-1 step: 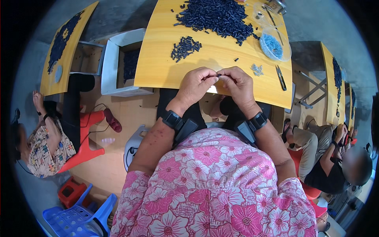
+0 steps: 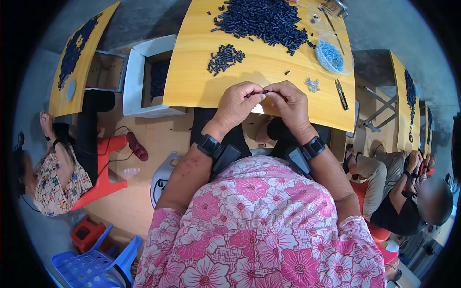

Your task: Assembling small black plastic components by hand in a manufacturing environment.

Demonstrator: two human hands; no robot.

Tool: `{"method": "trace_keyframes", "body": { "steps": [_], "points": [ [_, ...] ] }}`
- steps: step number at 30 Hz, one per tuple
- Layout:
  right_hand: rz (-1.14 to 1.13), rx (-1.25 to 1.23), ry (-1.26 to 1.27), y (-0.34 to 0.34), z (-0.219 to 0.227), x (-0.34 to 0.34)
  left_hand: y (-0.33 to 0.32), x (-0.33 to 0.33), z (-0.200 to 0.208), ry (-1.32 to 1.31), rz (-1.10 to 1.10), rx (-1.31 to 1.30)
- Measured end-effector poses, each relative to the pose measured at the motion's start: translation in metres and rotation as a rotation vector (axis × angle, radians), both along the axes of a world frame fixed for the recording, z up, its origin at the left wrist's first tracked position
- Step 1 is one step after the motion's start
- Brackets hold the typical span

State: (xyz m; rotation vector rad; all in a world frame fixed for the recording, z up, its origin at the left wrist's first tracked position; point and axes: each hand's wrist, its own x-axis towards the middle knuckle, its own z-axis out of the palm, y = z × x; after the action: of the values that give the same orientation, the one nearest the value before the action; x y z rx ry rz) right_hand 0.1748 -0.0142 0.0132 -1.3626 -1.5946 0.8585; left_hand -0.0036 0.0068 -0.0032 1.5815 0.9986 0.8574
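My left hand [image 2: 237, 103] and my right hand [image 2: 288, 103] meet fingertip to fingertip over the near edge of a yellow table [image 2: 192, 86]. Together they pinch one small dark tube-shaped piece [image 2: 264, 91]. Both wrists wear black bands. A small heap of the same dark pieces [image 2: 224, 57] lies just beyond my left hand. A much larger pile [image 2: 261, 19] covers the table's far side. One stray piece [image 2: 286, 73] rests near my right hand.
A clear dish of blue bits [image 2: 331, 55], silvery small parts [image 2: 312, 85] and a dark cutter [image 2: 342, 93] lie at the table's right. A white box [image 2: 139, 72] of dark pieces stands to the left. Other people sit at left [image 2: 57, 177] and right [image 2: 398, 192]. A blue stool [image 2: 91, 264] is nearby.
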Motion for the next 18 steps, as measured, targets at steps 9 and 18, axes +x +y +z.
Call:
{"method": "trace_keyframes", "body": {
  "steps": [9, 18],
  "points": [
    [-0.005, -0.041, 0.025, -0.0041, -0.0008, 0.0006, 0.0002, -0.0013, 0.0008, -0.07, -0.003, -0.091],
    [0.029, 0.156, -0.016, -0.0047, -0.0051, -0.0005, -0.0001, -0.0019, -0.0038, -0.047, -0.024, -0.007]
  ]
}}
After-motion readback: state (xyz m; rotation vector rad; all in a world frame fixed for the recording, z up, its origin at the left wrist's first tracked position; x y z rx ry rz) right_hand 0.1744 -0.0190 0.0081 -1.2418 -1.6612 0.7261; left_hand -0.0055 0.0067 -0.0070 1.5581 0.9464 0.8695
